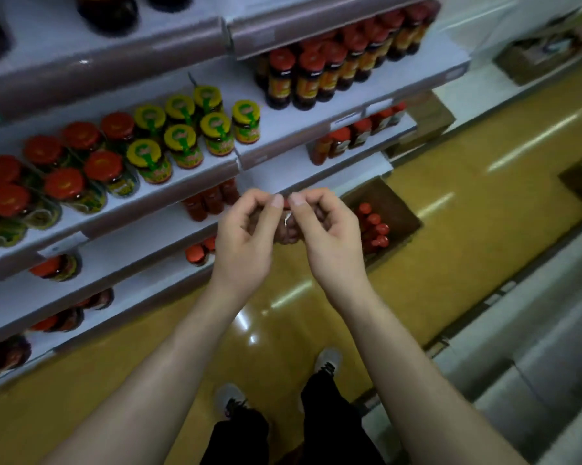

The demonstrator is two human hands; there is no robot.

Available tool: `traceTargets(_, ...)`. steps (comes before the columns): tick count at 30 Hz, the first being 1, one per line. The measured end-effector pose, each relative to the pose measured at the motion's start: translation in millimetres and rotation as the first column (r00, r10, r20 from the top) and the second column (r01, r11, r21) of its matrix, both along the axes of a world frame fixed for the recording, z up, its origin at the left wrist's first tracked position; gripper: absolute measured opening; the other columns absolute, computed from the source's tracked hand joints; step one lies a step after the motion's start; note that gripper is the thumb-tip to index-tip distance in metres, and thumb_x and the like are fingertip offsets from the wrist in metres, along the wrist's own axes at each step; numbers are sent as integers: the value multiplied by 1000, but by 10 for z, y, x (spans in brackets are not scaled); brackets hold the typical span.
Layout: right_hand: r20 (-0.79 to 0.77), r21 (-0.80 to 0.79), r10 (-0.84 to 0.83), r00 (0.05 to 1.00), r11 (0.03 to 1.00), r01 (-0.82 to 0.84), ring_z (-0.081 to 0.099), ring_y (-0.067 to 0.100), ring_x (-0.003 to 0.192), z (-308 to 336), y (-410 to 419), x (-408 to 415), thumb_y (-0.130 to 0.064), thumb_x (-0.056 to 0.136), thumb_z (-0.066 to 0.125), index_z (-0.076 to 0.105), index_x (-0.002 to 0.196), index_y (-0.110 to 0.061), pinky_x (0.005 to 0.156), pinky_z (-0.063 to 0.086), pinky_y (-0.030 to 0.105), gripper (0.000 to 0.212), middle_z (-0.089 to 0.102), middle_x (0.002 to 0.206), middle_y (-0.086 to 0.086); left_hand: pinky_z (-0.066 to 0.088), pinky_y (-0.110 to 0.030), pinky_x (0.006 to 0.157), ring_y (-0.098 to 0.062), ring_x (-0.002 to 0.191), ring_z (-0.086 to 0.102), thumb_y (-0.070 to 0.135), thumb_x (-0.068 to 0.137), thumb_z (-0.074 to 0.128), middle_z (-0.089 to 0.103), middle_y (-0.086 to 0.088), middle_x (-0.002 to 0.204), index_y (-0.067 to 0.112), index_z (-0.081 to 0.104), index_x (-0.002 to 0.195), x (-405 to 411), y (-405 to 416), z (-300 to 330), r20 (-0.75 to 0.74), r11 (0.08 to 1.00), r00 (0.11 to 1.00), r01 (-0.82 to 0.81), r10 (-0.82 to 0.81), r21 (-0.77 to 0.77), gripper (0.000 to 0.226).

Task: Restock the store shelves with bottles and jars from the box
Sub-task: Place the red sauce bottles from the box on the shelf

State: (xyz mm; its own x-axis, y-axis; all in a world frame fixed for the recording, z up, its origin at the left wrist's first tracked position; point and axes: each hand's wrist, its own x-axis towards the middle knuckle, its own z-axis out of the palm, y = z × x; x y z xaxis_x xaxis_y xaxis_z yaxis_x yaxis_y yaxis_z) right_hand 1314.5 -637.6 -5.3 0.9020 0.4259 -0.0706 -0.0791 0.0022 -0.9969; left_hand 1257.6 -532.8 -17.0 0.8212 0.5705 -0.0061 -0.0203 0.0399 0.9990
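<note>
Both hands are up in front of the white store shelves, knuckles curled, thumbs nearly meeting. The left hand and the right hand are wrapped round one dark, reddish-brown jar or bottle (too hidden by the fingers to say which), with a small white scrap showing between the two thumbs. The grip is fingers curled round from both sides, thumbs on top.

Just beyond and to the right of the right hand, down on the glossy yellow floor, sits the open brown cardboard box, and the red-capped bottles stand packed inside it. The held item hangs above the floor, between the box and the shelf edge.

On the shelf level left of the hands, yellow-lidded jars with green labels stand beside red-lidded glass jars. Further along to the right, dark sauce bottles with red caps fill their row. Grey sneakers and black trousers show below.
</note>
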Motion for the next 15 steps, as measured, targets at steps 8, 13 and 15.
traceTargets(8, 42, 57, -160, 986, 986, 158, 63, 16, 73, 320, -1197, 486, -18, 103, 63, 66, 93, -13, 72, 56, 44, 12, 66, 75, 0, 50, -42, 69, -22, 72, 58, 20, 106, 55, 61, -12, 75, 11, 61, 91, 573, -1130, 381, -7, 982, 991, 137, -137, 133, 19)
traceTargets(13, 39, 66, -205, 978, 977, 202, 63, 13, 71, 239, -1842, 894, -16, 104, 63, 66, 93, -14, 71, 55, 37, 12, 66, 72, -5, 54, -56, 77, -26, 75, 61, 23, 105, 55, 62, -10, 78, 16, 64, 93, 903, -1723, 399, -7, 977, 989, 148, -148, 152, 17)
traceTargets(15, 26, 64, -212, 977, 976, 210, 62, 16, 73, 196, -2012, 1058, -19, 105, 63, 67, 95, -14, 74, 55, 43, 11, 65, 75, 3, 55, -54, 77, -24, 77, 62, 18, 107, 53, 62, -9, 79, 11, 64, 96, 1049, -1899, 395, -23, 976, 988, 155, -153, 156, 17)
